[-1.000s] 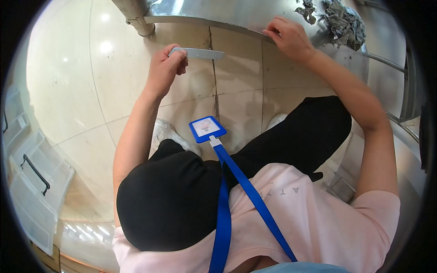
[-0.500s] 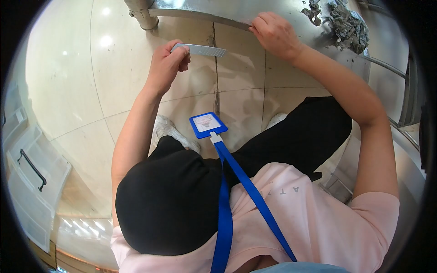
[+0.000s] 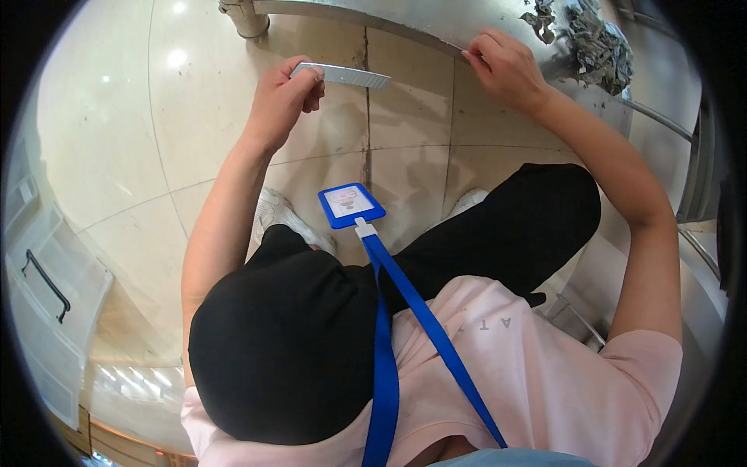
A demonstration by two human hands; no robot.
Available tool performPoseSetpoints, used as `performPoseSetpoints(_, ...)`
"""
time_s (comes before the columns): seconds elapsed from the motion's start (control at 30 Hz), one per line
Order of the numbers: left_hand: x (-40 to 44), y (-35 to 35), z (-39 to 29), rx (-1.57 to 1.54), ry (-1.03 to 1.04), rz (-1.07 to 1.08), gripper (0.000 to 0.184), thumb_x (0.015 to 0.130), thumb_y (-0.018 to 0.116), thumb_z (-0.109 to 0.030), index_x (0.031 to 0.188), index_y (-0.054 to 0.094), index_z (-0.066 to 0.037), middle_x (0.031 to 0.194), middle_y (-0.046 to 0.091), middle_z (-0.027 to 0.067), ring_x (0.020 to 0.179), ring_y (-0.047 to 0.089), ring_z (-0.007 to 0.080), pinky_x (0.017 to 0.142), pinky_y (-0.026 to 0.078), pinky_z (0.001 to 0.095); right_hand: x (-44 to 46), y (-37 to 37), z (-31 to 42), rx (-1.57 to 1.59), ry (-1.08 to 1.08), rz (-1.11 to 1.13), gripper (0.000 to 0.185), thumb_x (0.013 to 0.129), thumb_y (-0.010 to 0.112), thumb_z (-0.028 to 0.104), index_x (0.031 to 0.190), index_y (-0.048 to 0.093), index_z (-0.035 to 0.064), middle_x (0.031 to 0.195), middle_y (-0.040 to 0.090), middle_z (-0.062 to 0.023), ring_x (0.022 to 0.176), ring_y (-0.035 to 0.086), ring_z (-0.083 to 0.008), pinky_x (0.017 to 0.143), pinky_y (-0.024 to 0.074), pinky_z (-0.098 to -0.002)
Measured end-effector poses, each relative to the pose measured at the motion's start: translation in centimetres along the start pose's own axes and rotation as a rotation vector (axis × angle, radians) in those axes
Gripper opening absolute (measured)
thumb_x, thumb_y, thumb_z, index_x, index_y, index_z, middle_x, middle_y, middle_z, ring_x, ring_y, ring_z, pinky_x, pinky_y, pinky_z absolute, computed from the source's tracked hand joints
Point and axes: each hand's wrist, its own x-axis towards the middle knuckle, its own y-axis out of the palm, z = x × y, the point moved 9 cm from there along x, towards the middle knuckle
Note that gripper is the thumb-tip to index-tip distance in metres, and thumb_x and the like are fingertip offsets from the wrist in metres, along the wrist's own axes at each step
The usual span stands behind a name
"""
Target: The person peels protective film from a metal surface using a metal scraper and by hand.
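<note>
- L hand (image 3: 285, 101), in upper left-of-ctr part of the frame, was closed on a grey flat strip (image 3: 350, 75), w/ thumb pressed over its near face.
- The strip was in upper ctr of the frame, seen against the tiled floor (image 3: 412, 121); its left end was hidden in the grip, so full length I couldn't tell.
- Relation to hands: the strip lay to the right of L hand & to the left of R hand (image 3: 510, 70). L hand was nearer, in contact; R hand was well apart from it, w/ open gap betw.
- Long axis: approx. left to right across the frame, tilted a bit, free end lower than held end.
- Direction: free end, w/ fine ridges, pointed to right side of the frame, slightly below level of R fingertips.
- R hand, upper right of ctr, had thumb & forefinger brought together by the edge of a metal table (image 3: 451, 17); whether smth thin was pinched, I couldn't tell.
- Crumpled grey scraps (image 3: 599, 50) lay on the table, upper right, near R hand.
</note>
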Motion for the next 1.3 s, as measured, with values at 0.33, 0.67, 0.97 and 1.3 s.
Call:
performPoseSetpoints(0.33,0.4,1.1,0.1,-0.010,0.023,0.052,0.018,0.083,0.049,-0.019,0.073,0.052,-0.004,0.063,0.050,0.0021,0.054,0.045,0.0091,0.051,0.037,0.0220,0.5,2.3,-4.7,0.517,0.322,0.427,0.041,0.077,0.058,0.014,0.114,0.040,0.0084,0.113,0.038,-0.0147,0.100,0.039,-0.0328,0.085,0.0331,-0.0357)
performPoseSetpoints(0.67,2.4,8.4,1.9,0.005,-0.073,0.299,0.025,0.089,0.049,-0.026,0.087,0.055,-0.002,0.077,0.056,0.0025,0.065,0.051,0.0082,0.060,0.042,0.0211,-2.2,0.2,-5.4,0.237,0.514,-0.021,0.021,0.079,0.055,0.021,0.085,0.057,0.0007,0.087,0.054,-0.0114,0.079,0.051,-0.0241,0.071,0.0416,-0.0332)
performPoseSetpoints(0.97,4.2,13.4,7.3,-0.398,-0.341,0.292,0.028,0.089,0.049,-0.028,0.102,0.054,-0.004,0.087,0.055,0.0007,0.068,0.050,0.0062,0.062,0.044,0.0179,-8.6,5.7,-3.6,1.304,1.219,0.049,0.027,0.085,0.056,0.029,0.083,0.056,0.0028,0.077,0.059,-0.0037,0.066,0.054,-0.0089,0.060,0.0443,-0.0220)
performPoseSetpoints(1.3,3.6,15.6,6.7,-0.403,-0.363,0.304,0.028,0.089,0.050,-0.028,0.101,0.057,-0.004,0.080,0.054,-0.0017,0.069,0.049,0.0059,0.064,0.043,0.0184,-9.4,6.7,-6.8,1.190,1.305,0.069,0.015,0.084,0.058,0.023,0.083,0.056,0.0082,0.073,0.059,0.0018,0.063,0.054,-0.0045,0.057,0.0431,-0.0188)
